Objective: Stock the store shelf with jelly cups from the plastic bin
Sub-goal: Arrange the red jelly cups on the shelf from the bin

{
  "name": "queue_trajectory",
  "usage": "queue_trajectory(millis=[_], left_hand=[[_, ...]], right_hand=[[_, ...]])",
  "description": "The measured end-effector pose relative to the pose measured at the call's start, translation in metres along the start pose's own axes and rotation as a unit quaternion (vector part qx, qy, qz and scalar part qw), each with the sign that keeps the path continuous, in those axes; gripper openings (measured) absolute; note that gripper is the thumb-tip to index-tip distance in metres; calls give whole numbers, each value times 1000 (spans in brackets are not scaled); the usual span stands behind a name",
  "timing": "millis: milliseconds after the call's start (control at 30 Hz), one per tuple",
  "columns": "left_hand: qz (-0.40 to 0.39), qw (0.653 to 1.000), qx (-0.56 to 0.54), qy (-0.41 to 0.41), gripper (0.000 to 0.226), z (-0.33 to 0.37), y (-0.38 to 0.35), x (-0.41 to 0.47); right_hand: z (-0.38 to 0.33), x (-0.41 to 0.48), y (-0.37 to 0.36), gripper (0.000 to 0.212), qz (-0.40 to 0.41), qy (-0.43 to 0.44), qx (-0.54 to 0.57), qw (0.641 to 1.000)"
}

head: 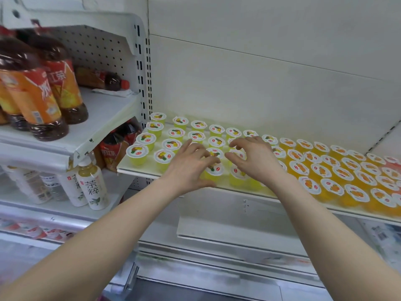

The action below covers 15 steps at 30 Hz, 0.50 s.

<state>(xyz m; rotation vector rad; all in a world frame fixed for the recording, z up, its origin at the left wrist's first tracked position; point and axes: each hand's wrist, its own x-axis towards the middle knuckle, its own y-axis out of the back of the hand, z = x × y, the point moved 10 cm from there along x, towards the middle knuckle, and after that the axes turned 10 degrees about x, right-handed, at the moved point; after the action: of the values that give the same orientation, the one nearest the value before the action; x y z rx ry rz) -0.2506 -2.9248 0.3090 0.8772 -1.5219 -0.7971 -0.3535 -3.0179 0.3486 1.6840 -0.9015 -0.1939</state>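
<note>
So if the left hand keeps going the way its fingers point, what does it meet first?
The yellow jelly cup in the front row: the left hand curls over it, thumb at its front. Past it stand more yellow cups, though depth is hard to judge.

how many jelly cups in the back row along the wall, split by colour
yellow cups: 7
orange cups: 6
red cup, cut off by the frame edge: 1
total: 14
</note>
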Motion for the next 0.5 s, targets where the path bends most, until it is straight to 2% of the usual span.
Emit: queue_trajectory(millis=[100,167,300,367,500], left_hand=[[42,997,-3,60,55,-36,21,1],[35,992,-1,122,47,-78,28,4],[-90,976,35,193,42,-143,10,14],[-142,970,50,191,42,-156,-3,22],[-192,966,51,164,38,-165,-24,35]], right_hand=[[-11,32,-8,34,-16,21,-17,1000],[-20,54,-22,35,-44,27,-28,998],[-35,89,-52,39,-78,45,-26,996],[-38,102,-64,41,-93,54,-27,994],[-40,119,-83,39,-145,61,-39,987]])
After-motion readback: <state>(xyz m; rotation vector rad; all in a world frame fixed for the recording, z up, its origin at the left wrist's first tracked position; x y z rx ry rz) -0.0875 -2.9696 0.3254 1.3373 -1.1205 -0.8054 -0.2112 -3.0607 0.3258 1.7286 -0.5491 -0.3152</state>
